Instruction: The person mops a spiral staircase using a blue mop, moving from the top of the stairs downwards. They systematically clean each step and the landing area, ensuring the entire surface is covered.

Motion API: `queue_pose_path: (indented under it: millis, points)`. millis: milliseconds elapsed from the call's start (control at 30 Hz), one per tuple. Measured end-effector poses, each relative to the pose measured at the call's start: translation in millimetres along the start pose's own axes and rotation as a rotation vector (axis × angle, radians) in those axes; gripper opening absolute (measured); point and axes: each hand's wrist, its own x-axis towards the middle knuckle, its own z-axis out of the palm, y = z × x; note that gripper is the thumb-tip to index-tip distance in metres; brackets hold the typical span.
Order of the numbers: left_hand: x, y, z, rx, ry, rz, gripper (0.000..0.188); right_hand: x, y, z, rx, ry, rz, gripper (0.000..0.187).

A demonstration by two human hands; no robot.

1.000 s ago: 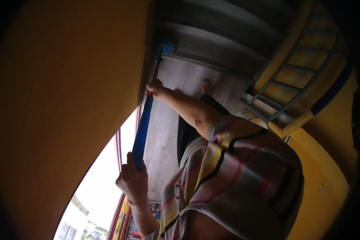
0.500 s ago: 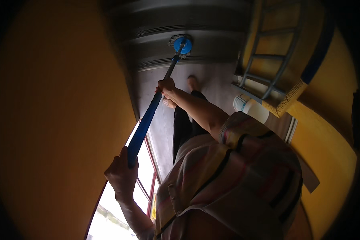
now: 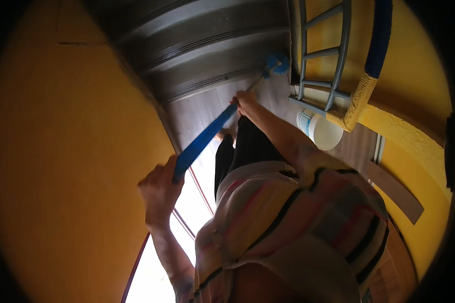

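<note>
A mop point(image 3: 207, 135) with a blue handle slants from lower left to upper right across my front. My left hand point(image 3: 161, 186) is wrapped round the top end of the handle. Lower on the pole, my right hand point(image 3: 244, 103) grips it, with the arm stretched out. The mop's round blue head point(image 3: 277, 63) is smeared by motion; it is over the right end of the lowest stair, and I cannot tell whether it touches.
Dark stairs point(image 3: 202, 55) rise ahead. On the right are a grey metal railing point(image 3: 338, 65), a rope-wrapped handrail point(image 3: 361, 98) and a white bucket point(image 3: 323, 130) on the floor. An orange-yellow wall point(image 3: 76, 151) stands close on the left, with a bright glazed opening point(image 3: 159, 257) lower down.
The mop head has swept right along the stair toward the railing, and my right hand has moved right with the pole. My view has turned, tilting the stairs.
</note>
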Motion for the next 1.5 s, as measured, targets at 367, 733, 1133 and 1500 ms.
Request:
queue_pose_path:
  millis: [367, 733, 1133, 1500]
  points:
    - [-116, -53, -52, -0.059, 0.118, -0.070, 0.035, -120, 28, -15, 0.054, -0.585, 0.286, 0.013]
    - [-303, -23, -86, -0.007, 0.019, -0.782, 0.044, -260, 113, 66, -0.603, -0.857, 0.375, 0.027]
    - [-326, 2, -47, -0.111, 0.210, -1.056, 0.037, -276, 201, 157, -0.810, -0.897, 0.083, 0.016]
    - [-260, -33, -44, -0.153, 0.155, -0.847, 0.034, -246, 167, 165, -0.832, -0.769, -0.007, 0.014]
